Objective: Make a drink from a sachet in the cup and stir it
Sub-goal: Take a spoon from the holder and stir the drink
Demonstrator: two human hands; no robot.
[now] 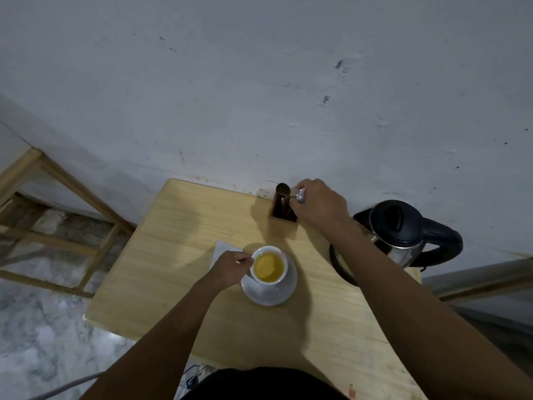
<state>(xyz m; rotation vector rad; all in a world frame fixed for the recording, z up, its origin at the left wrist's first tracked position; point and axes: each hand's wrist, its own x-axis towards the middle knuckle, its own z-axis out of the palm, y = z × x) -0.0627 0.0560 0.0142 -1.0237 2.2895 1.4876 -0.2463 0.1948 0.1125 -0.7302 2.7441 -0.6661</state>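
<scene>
Light wooden table [178,226] stands pushed against a pale grey wall [259,82]; wall shows scuffs, chipped spots and dark specks along the joint. On the table's right edge: steel kettle [401,226] with black lid and handle, seated on a black base; at the far edge near the wall, a small wooden holder [284,230], upright. Left of the table: bare wooden frame [52,241] on a mottled grey-white floor [34,336].

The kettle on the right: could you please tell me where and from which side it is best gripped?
Take the dark looped handle as the grip, coming from the right. It juts from the right side of the steel kettle, away from the cup, and the kettle stands upright.
</scene>
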